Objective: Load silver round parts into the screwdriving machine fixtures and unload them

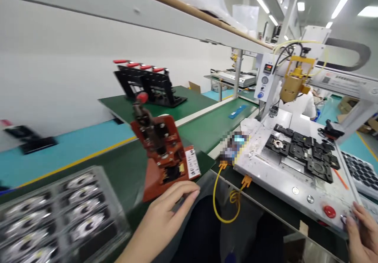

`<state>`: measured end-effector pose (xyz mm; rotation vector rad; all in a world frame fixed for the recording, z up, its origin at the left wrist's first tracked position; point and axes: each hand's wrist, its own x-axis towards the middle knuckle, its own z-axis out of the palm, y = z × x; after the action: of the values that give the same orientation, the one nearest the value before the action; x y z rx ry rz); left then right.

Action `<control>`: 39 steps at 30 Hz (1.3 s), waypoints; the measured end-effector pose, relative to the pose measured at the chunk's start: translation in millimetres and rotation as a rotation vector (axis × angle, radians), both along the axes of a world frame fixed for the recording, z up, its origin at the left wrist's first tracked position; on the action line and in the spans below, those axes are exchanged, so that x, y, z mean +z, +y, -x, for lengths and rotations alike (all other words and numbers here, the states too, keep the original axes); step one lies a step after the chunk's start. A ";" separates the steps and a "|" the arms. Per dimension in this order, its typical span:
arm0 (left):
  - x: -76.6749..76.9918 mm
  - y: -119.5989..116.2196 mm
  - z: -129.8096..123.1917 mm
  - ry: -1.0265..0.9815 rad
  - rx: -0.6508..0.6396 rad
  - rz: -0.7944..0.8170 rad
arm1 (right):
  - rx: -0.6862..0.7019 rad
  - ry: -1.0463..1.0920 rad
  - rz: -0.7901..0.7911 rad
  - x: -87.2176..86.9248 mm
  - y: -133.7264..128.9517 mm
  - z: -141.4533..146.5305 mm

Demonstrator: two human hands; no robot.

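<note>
My left hand (168,212) is in front of a red-brown toggle-clamp fixture (165,145) with a red-tipped lever. Its thumb and forefinger tips are pinched together; whatever may be between them is too small to make out. At the lower right edge, my right hand (364,231) rests at the front corner of a white benchtop machine (265,172). The thumb lies by a round metal button and the fingers are apart, partly cut off by the frame. Left of my left hand, a clear plastic tray (118,212) holds several silvery parts, blurred.
Black fixture plates (298,150) sit on the machine's bed under a gold-coloured head (291,87). A red button (329,212) is on its front. Yellow cable (217,212) loops below the bench edge. Black clamp fixtures (144,84) with red handles stand behind, beside a green conveyor belt (203,127).
</note>
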<state>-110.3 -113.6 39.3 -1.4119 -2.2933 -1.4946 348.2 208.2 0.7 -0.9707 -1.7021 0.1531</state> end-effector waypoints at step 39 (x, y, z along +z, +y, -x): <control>12.8 253.1 -0.5 0.106 -0.197 -0.335 | -0.223 -0.122 -0.033 42.1 -23.4 29.7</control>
<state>-109.8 139.4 52.2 -1.6041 -1.7818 -1.7104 318.6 184.8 42.9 -1.1568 -1.6871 -0.0823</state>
